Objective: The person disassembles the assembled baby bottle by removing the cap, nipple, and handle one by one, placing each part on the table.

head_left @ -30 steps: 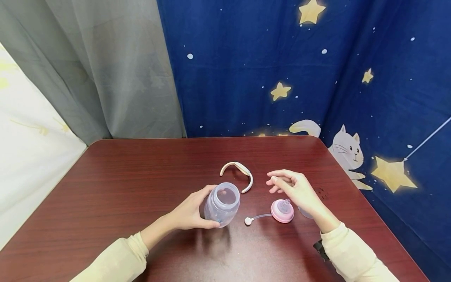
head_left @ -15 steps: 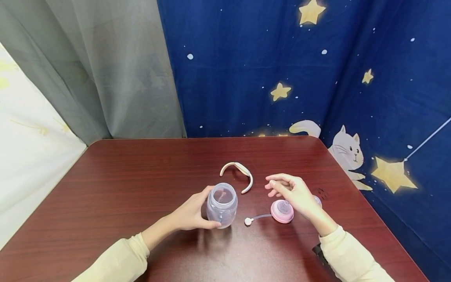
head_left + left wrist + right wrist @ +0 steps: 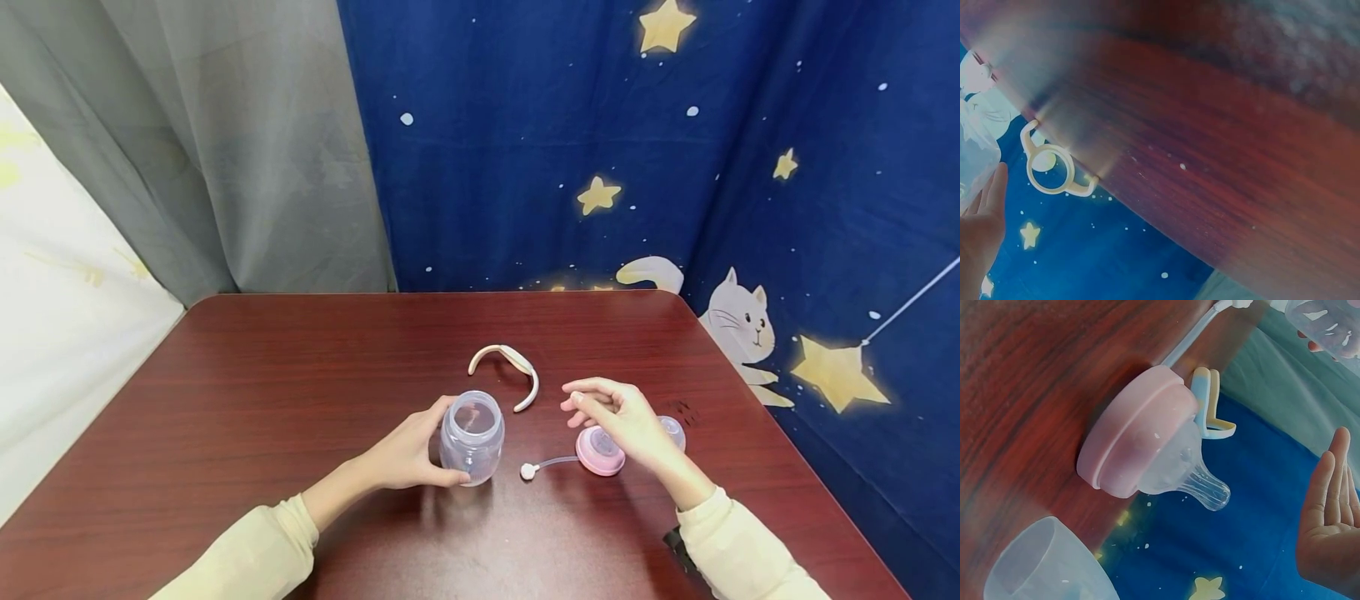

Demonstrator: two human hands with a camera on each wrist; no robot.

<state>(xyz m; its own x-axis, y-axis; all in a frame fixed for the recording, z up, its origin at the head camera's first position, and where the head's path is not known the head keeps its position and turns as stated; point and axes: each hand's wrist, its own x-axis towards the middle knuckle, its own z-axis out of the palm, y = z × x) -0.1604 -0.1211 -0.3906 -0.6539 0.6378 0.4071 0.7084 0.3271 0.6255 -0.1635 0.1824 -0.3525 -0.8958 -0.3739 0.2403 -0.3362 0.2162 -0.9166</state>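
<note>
My left hand [image 3: 412, 450] grips a clear baby bottle [image 3: 472, 450] by its side, thumb at the front; its wide mouth is uncovered. Just right of the bottle, a pink collar [image 3: 598, 457] with a clear nipple [image 3: 1191, 469] rests on the table, nipple up. A thin straw with a white weighted end [image 3: 528, 472] runs out from it to the left. Above this collar hovers my right hand [image 3: 618, 417], fingers loosely bent and holding nothing; it hides part of the nipple in the head view. The right wrist view shows a gap between fingers and nipple.
A pale ring with two handles [image 3: 516, 360] stands behind the bottle. A clear dome cover [image 3: 674, 433] sits right of the collar, partly behind the right wrist. The dark red table [image 3: 315, 358] ends at blue and grey curtains.
My left hand has turned the bottle slightly and keeps hold of it. My right hand has come down a little toward the nipple, uncovering more of the clear dome cover.
</note>
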